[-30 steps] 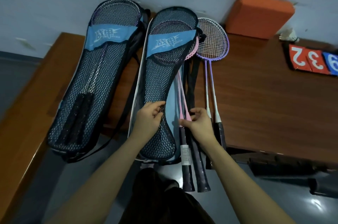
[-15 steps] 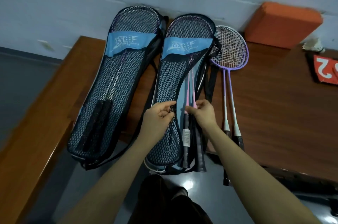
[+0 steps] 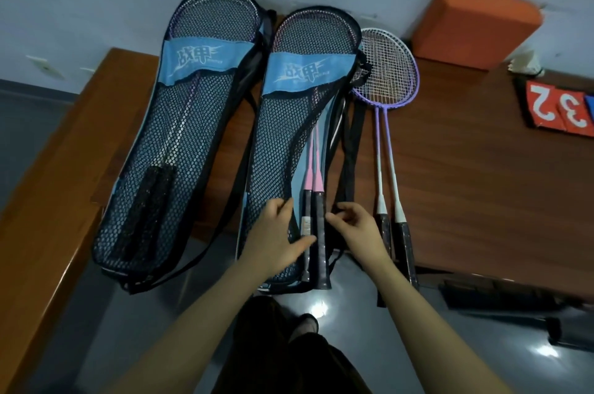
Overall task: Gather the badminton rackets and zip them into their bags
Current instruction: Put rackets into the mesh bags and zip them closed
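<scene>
Left hand [image 3: 276,237]: palm down on the lower mesh flap of the middle black-mesh racket bag with a light-blue band [image 3: 291,143], fingers spread and fairly straight, thumb reaching toward the grips; it presses, does not clasp. Right hand [image 3: 356,231]: fingers curled at the bag's right edge, just right of the grips; appears to pinch the edge or a zip pull, but what sits between the fingertips cannot be told.

Between the two hands: pair of pink-shafted rackets with black grips [image 3: 313,188], heads under the mesh, grips lying in the bag's open side. Judgement: rackets seated, bag not yet zipped.

Beyond the left hand, further left: second black-mesh bag with a blue band [image 3: 180,143], rackets visible through the mesh; looks closed, zip itself not discernible. Just right of the right hand: pair of purple-framed rackets with white cones and black grips [image 3: 385,123], loose on the brown wooden table [image 3: 482,184], no bag for them in view. So roughly one bag done, one closing, one pair left.

Writing: white Chinese characters on both blue bands, smaller print illegible. Far right of the right hand, red score cards [image 3: 556,107] reading "2" and "3".
</scene>
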`<action>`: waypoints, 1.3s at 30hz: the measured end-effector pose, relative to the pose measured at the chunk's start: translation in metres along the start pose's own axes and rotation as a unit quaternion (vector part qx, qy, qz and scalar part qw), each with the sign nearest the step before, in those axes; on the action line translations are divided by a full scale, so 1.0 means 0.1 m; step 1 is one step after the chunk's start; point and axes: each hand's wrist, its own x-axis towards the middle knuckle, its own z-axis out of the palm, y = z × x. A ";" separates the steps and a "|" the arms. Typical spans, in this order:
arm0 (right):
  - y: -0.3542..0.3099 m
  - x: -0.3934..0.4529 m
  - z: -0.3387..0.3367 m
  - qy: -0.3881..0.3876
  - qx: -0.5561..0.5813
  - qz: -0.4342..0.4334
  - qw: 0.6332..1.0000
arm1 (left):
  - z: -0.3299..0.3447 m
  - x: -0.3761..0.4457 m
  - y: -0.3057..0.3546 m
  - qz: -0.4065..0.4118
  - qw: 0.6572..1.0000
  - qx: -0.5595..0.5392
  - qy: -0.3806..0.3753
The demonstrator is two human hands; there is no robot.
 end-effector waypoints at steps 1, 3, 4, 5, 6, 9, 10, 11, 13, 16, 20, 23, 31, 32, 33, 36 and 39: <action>-0.01 0.01 0.01 -0.003 0.001 0.000 1.000 | 0.05 -0.03 0.00 0.003 1.000 0.014 -0.002; -0.04 0.03 0.03 -0.018 -0.014 -0.006 1.000 | 0.11 -0.08 -0.01 0.001 1.000 0.013 0.006; -0.06 0.05 0.04 -0.030 -0.028 -0.009 0.999 | 0.13 -0.10 -0.01 -0.001 1.000 0.006 0.012; -0.07 0.08 0.05 -0.047 -0.056 -0.012 0.997 | 0.15 -0.11 -0.01 -0.005 1.000 0.001 0.016; -0.08 0.11 0.05 -0.068 -0.095 -0.020 0.993 | 0.15 -0.11 -0.01 -0.009 1.000 -0.005 0.021; -0.11 0.14 0.07 -0.106 -0.113 -0.026 0.988 | 0.17 -0.10 0.02 -0.017 0.999 -0.015 0.030; -0.12 0.13 0.08 -0.109 -0.085 -0.018 0.990 | 0.18 -0.10 0.03 -0.015 0.999 -0.013 0.032; -0.13 0.13 0.08 -0.113 -0.060 -0.012 0.992 | 0.18 -0.10 0.03 -0.014 0.999 -0.011 0.033; -0.14 0.11 0.09 -0.122 -0.020 -0.006 0.992 | 0.18 -0.10 0.03 -0.013 0.999 -0.011 0.034; -0.16 0.09 0.09 -0.131 0.063 0.032 0.989 | 0.19 -0.10 0.08 -0.009 0.999 0.000 0.041; -0.21 0.07 0.10 -0.162 0.154 0.065 0.973 | 0.15 -0.11 0.15 -0.014 0.995 -0.080 0.056; -0.27 0.05 0.11 -0.151 0.162 0.045 0.974 | 0.05 -0.16 0.14 -0.029 0.987 -0.128 0.096; -0.34 -0.04 0.15 -0.207 0.296 0.090 0.928 | -0.20 -0.20 0.28 -0.028 0.968 -0.188 0.164; -0.35 -0.05 0.14 -0.208 0.301 0.096 0.926 | -0.23 -0.20 0.29 -0.035 0.967 -0.191 0.167; -0.36 -0.07 0.13 -0.208 0.302 0.102 0.925 | -0.25 -0.19 0.29 -0.044 0.965 -0.193 0.170; -0.35 -0.14 0.12 -0.197 0.285 0.093 0.934 | -0.30 -0.15 0.33 -0.065 0.959 -0.206 0.184; -0.37 -0.23 0.07 -0.151 0.317 0.065 0.934 | -0.29 -0.10 0.46 -0.035 0.962 -0.197 0.188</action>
